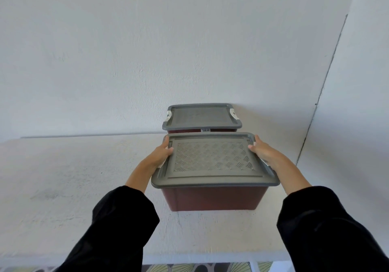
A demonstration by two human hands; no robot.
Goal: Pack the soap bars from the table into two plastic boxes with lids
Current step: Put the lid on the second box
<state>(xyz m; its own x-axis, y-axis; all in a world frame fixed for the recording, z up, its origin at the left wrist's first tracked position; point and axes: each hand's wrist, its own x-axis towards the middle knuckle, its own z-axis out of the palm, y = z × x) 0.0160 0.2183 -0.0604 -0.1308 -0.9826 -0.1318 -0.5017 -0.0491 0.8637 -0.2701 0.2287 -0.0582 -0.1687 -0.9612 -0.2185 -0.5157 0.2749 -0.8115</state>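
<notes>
Two dark red plastic boxes with grey lids stand on a white surface (63,177). The near box (214,198) carries a grey patterned lid (212,160). My left hand (162,152) grips the lid's left edge, thumb on top. My right hand (262,149) grips its right edge the same way. The far box (202,115) sits right behind it against the wall, lid on, with white clips at both ends. No soap bars are visible; the boxes' insides are hidden.
A white wall (189,50) rises directly behind the far box, with a corner (322,92) to the right. The white surface stretches to the left. A patterned floor (200,267) shows below its front edge.
</notes>
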